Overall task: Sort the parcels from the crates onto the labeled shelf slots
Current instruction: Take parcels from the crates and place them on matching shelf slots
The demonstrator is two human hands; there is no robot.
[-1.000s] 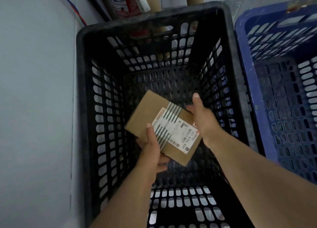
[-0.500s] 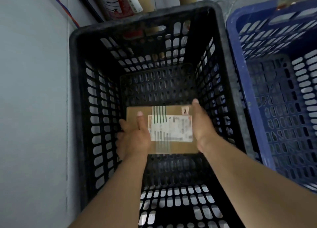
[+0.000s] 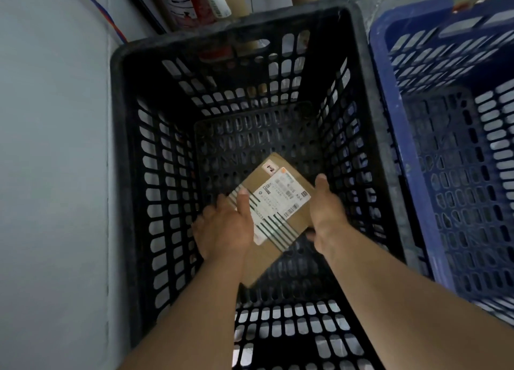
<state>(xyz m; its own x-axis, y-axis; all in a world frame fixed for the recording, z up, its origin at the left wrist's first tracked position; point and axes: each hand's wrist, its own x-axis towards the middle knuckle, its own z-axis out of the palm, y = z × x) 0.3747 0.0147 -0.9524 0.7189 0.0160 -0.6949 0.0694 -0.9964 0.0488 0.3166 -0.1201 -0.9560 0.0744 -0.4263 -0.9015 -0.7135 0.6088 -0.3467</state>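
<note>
At far left, a grey wall, and hard against it a black slotted crate. Grips with the left hand, thumb laid flat on the striped tape, the left edge of a brown cardboard parcel, skewed and label up within that crate; clasps its right edge with the right hand, fingers curled beneath. Just right, touching the black crate, a blue crate.

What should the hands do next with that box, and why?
Probably lift the box straight up out of the black crate: the left hand and right hand both grip its sides, and its label faces up, ready to read.
</note>
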